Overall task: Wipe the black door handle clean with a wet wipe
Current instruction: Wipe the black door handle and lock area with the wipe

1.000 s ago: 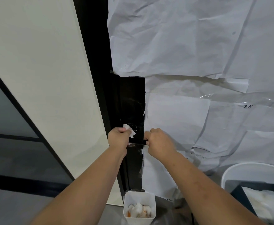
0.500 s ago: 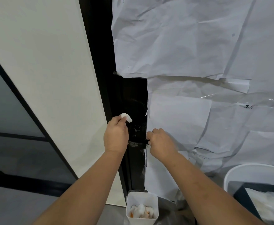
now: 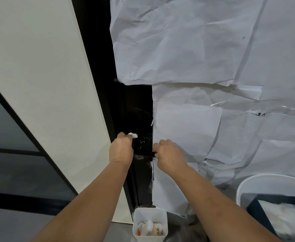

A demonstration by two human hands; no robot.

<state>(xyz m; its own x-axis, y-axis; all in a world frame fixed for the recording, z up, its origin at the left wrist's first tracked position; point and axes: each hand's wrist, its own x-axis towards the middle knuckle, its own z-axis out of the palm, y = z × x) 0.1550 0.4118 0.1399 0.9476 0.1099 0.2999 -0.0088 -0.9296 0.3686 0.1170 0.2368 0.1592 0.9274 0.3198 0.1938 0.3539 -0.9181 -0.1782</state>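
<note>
Your left hand (image 3: pixel 121 151) pinches the soft white wet wipe (image 3: pixel 132 135), mid-frame. Right hand (image 3: pixel 169 154) grips the rigid, slick-looking black door handle (image 3: pixel 146 153); hold its end.

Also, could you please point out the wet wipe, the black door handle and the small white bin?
wet wipe (image 3: pixel 133 135), head view, white wad above the fingers.
black door handle (image 3: pixel 146 154), head view, bar between the hands.
small white bin (image 3: pixel 164 215), head view, right wall.

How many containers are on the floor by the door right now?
2. A small white bin with used wipes sits directly below the handle, between the arms. A larger round white tub is at the lower right, cut off by the frame edge. Others may be out of view.
</note>
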